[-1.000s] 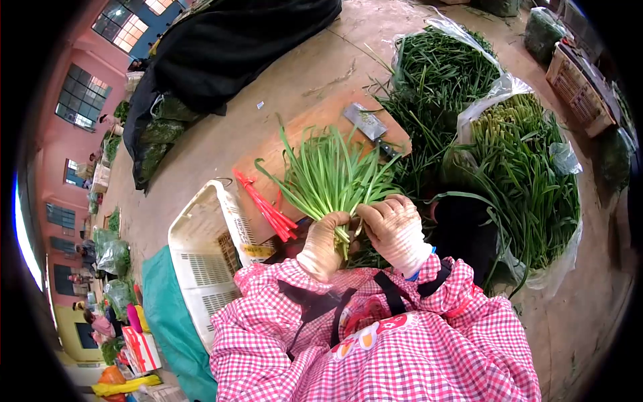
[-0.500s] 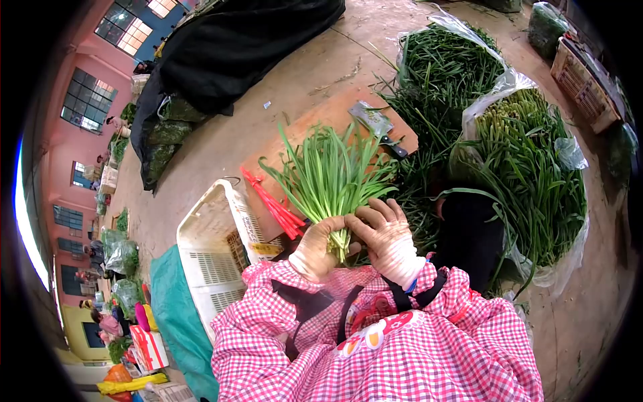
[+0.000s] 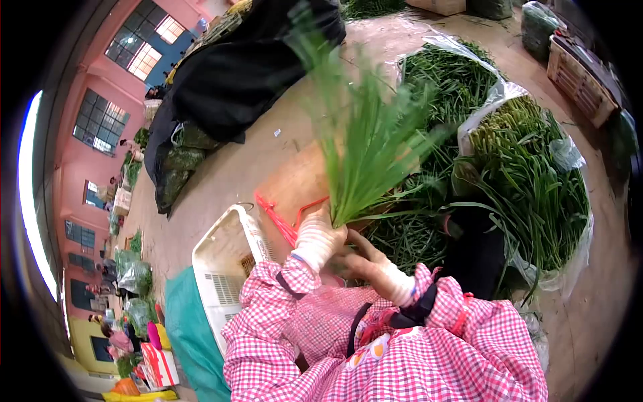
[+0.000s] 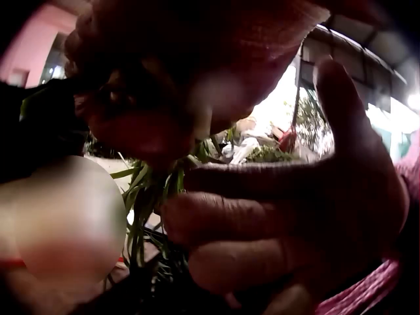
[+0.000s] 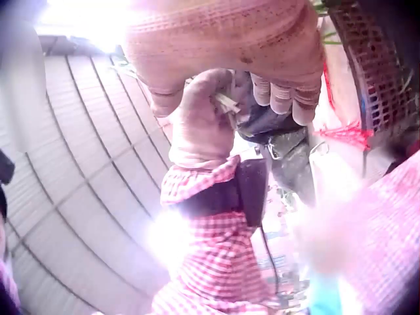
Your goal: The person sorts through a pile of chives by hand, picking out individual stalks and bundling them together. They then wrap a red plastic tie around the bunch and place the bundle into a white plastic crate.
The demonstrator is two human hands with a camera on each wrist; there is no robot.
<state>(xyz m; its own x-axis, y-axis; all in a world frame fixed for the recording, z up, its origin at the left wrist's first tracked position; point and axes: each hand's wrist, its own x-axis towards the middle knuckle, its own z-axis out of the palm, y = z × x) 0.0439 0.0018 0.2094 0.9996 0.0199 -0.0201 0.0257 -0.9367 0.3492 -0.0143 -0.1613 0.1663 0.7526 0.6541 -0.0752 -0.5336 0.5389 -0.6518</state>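
Raised over the board, a bunch of long-leaved greens (image 3: 365, 181) fans upward, its leaf tips blurred. My gloved left hand (image 3: 321, 238) grips it around the stems. Pale cut stem ends (image 5: 228, 103) poke out of that fist in the right wrist view. Close below the fist is my gloved right hand (image 3: 375, 268), its fingers pointing toward the stem ends. The left wrist view shows this right hand (image 4: 282, 210) with straight fingers and thumb apart. Behind the bunch lies a wooden cutting board (image 3: 288, 181) with red ties (image 3: 278, 221) on its near left edge. The cleaver is hidden.
To the left stands a white plastic crate (image 3: 218, 258) beside a teal sheet (image 3: 187, 308). At right sit open plastic bags of greens (image 3: 536, 174), with loose greens (image 3: 408, 241) near the knee. A black cover (image 3: 248, 74) drapes over a pile ahead.
The bunch has risen off the board and swung more upright in my left hand, now hiding the cleaver. My right hand has moved from the stems to below the fist.
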